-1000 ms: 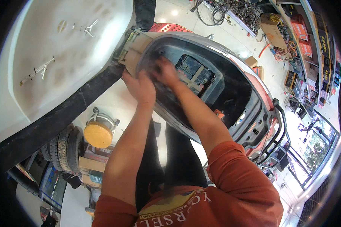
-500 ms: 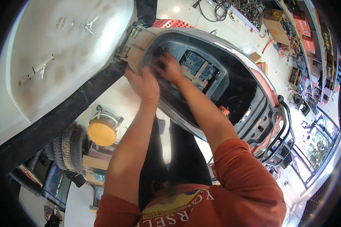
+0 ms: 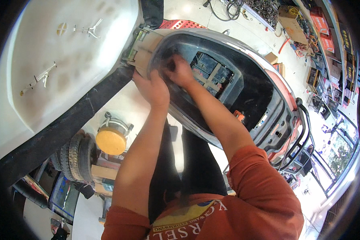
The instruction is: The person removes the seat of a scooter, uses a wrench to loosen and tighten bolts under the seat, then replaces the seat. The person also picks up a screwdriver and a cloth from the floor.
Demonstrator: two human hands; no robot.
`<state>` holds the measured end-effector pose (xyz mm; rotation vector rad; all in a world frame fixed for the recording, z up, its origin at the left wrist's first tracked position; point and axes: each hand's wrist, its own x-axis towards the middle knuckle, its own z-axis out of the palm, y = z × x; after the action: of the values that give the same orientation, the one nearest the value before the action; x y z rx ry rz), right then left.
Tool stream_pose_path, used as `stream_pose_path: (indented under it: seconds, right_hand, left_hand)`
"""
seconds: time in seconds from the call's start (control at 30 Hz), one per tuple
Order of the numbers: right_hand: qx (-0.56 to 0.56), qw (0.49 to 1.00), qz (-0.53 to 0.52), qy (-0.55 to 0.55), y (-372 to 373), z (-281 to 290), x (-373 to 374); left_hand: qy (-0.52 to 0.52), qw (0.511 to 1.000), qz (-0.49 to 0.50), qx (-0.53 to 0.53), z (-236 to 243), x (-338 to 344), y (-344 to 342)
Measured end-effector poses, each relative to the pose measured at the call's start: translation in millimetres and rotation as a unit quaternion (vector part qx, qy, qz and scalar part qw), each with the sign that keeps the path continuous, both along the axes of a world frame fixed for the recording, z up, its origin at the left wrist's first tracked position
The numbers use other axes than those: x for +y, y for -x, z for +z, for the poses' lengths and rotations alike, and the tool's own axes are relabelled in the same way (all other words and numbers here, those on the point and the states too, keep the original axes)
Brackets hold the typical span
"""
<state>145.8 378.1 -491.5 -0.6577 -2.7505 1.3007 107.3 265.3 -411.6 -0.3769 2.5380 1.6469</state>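
Pale workshop floor [image 3: 188, 10]; black storage bin [image 3: 250, 90] toward 1 o'clock. Left hand [image 3: 156, 90] at its 9 o'clock rim, right hand [image 3: 181, 71] inside at 10; cannot tell whether either grasps anything.

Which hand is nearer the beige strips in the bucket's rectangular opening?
Right. The right hand is inside the bucket, a little left of the strips in the picture; the left hand is farther left, at the bucket's rim.

Yellow-topped stool [image 3: 111, 141] on pale floor [image 3: 133, 105]
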Motion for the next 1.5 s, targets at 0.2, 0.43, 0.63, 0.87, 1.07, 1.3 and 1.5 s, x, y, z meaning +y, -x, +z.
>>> stream_pose_path:
  seconds: [0.2,0.43,0.63,0.87,1.07,1.3,1.5]
  right_hand:
    - [-0.037,0.887,-0.203,0.414,-28.6,15.9,25.8]
    - [-0.081,0.919,-0.189,0.336,-19.4,38.5,51.9]
    - [-0.044,0.975,-0.15,0.16,-8.6,9.8,63.9]
    - [0.022,0.996,-0.062,0.068,12.7,1.7,49.1]
    - [0.077,0.996,-0.04,-0.027,16.2,-7.1,46.6]
    - [0.062,0.998,-0.014,-0.023,18.0,-4.2,44.5]
    - [0.06,0.997,-0.006,-0.048,18.3,-9.0,47.0]
  left_hand:
    - [-0.026,0.999,-0.018,-0.036,6.2,-0.5,-0.2]
    - [0.001,1.0,-0.001,0.006,-3.5,-2.6,-1.2]
    - [0.035,0.999,-0.004,0.006,-6.3,-2.4,-3.0]
    - [-0.001,1.0,0.01,0.018,-1.0,0.2,-4.3]
    - [0.023,0.999,0.0,0.031,-3.2,0.8,-5.9]
    - [0.01,1.0,0.0,0.024,3.1,2.0,-4.6]
    - [0.012,1.0,0.0,0.018,2.4,1.2,-3.7]
